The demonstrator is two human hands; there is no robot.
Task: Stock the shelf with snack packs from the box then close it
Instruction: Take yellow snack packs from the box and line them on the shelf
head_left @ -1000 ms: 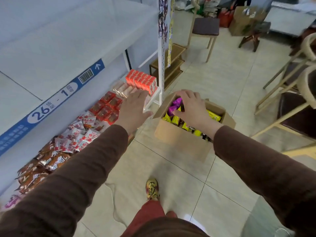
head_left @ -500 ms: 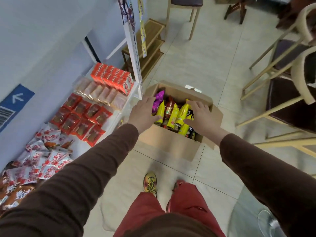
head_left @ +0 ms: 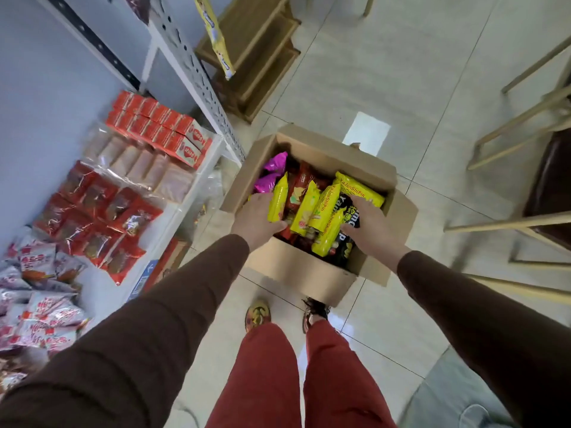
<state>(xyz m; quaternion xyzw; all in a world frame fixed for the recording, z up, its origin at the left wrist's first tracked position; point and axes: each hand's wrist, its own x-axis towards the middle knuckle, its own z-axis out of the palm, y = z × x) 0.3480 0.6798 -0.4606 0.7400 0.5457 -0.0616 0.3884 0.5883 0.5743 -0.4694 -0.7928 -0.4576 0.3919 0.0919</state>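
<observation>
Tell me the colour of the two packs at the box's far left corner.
Bright pink-purple packs, clearest in the head view.

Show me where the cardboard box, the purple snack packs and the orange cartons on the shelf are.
cardboard box point(head_left: 296, 270): head view, on its near outer wall.
purple snack packs point(head_left: 275, 162): head view, on the upper pack's front.
orange cartons point(head_left: 191, 140): head view, on a front carton's end face.

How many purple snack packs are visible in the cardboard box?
2. Both lie in the far-left corner of the cardboard box: one purple pack nearer the far wall, the other purple pack just in front of it. More may be hidden beneath.
</observation>
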